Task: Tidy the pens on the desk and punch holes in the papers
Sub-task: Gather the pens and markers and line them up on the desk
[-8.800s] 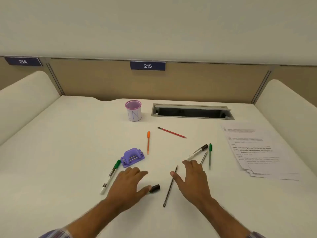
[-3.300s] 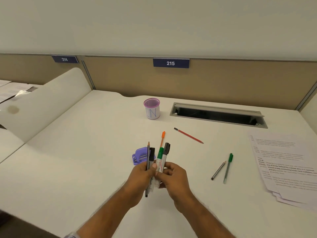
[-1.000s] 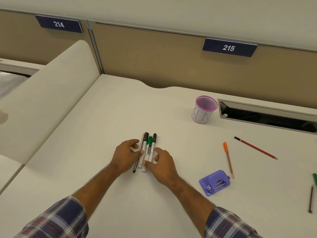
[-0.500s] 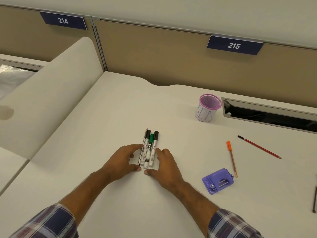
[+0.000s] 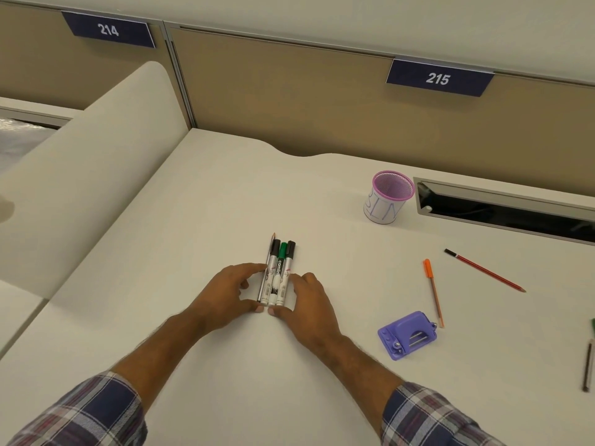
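At the frame's centre the left hand (image 5: pixel 225 292) and right hand (image 5: pixel 309 300) rest on the white worktop (image 5: pixel 193 204), fingers loosely bent, thumbs and fingertips pressing both sides of a row of markers (image 5: pixel 277 273) lying side by side. Right of them lie a purple hole punch (image 5: pixel 407 335), an orange pen (image 5: pixel 433 291) and a red pencil (image 5: pixel 484 274). Farther back, at upper right, stands a pink mesh cup (image 5: pixel 388 197).

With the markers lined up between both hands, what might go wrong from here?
The markers and thin pencil are round and only flanked by the left hand and right hand; they may roll apart on release. The orange pen and red pencil lie loose. The papers are out of view, unpunched as far as shown.
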